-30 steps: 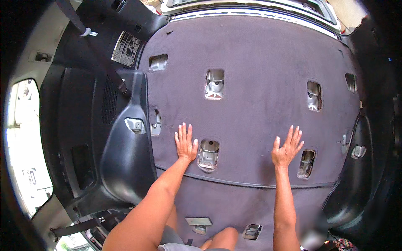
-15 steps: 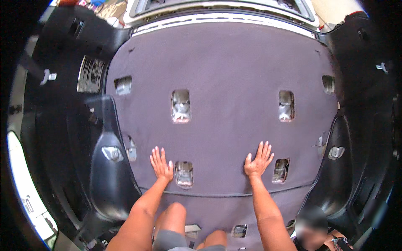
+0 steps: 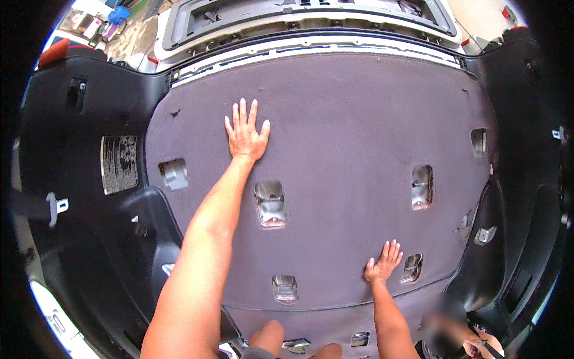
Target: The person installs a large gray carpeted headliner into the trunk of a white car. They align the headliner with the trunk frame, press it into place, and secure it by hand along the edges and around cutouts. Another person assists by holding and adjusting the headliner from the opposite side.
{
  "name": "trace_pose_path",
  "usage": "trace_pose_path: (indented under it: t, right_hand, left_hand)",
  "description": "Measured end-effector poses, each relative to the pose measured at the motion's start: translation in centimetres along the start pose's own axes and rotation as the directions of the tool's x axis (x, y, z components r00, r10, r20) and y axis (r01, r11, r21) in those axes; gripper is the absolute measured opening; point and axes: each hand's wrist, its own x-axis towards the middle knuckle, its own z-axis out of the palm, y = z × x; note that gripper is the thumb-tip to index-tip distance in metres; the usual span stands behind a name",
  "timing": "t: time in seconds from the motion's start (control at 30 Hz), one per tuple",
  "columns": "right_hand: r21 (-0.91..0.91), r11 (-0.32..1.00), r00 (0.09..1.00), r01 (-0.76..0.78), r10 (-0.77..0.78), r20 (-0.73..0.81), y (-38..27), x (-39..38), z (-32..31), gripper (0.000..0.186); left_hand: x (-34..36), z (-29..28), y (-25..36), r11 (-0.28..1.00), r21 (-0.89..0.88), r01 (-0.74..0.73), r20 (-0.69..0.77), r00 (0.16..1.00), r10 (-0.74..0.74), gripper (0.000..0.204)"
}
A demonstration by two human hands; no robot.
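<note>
A purple-grey carpet (image 3: 341,131) covers the floor of a vehicle's cargo area. My left hand (image 3: 246,134) lies flat on its far left part with fingers spread, beyond a rectangular cutout (image 3: 271,203) that shows bare metal. Nearer to me, my right hand (image 3: 384,263) rests palm down on the carpet, fingers stretched out. Close to its right side is another cutout (image 3: 412,267). Neither hand holds anything. My knees (image 3: 272,335) show at the lower edge, near the carpet's front seam.
Black trim panels with a seat belt tongue (image 3: 62,206) and a vent grille (image 3: 119,164) line the left side. At the back is the white door sill (image 3: 323,46), with the raised or lowered tailgate (image 3: 239,24) beyond. Another person (image 3: 457,335) is at the lower right.
My left hand has moved forward over the carpet, from beside a near cutout to its far part. My right hand stays flat by the same near-right cutout. The view has shifted.
</note>
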Motion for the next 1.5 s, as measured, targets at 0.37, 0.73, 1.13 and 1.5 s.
trace_pose_path:
  t: [0.37, 0.73, 1.13, 1.5]
  right_hand:
    - [-0.08, 0.997, 0.996, -0.018, 0.024, 0.085, -1.0, 0.5, -1.0, 0.084]
    - [-0.112, 0.726, 0.714, -0.679, 0.688, 0.128, -10.9, 7.0, -1.7, 0.085]
    - [0.136, 0.921, 0.93, 0.364, -0.367, -0.006, -18.6, 55.9, -4.8, 0.079]
    - [0.025, 0.976, 0.976, 0.216, -0.216, 0.02, -18.5, 59.8, -3.1, 0.074]
  left_hand:
    - [0.1, 1.0, -0.6, 1.0, -0.017, 0.021, 0.084, 0.996, -0.019, 0.079]
    - [-0.4, 1.1, -1.0, 0.998, -0.059, 0.0, 0.133, 0.991, 0.008, 0.087]
    - [-1.1, 1.5, -1.4, 0.999, -0.035, 0.001, 0.181, 0.983, 0.006, 0.094]
    - [-1.5, 1.3, -1.3, 0.998, -0.021, 0.065, 0.274, 0.96, -0.057, 0.094]
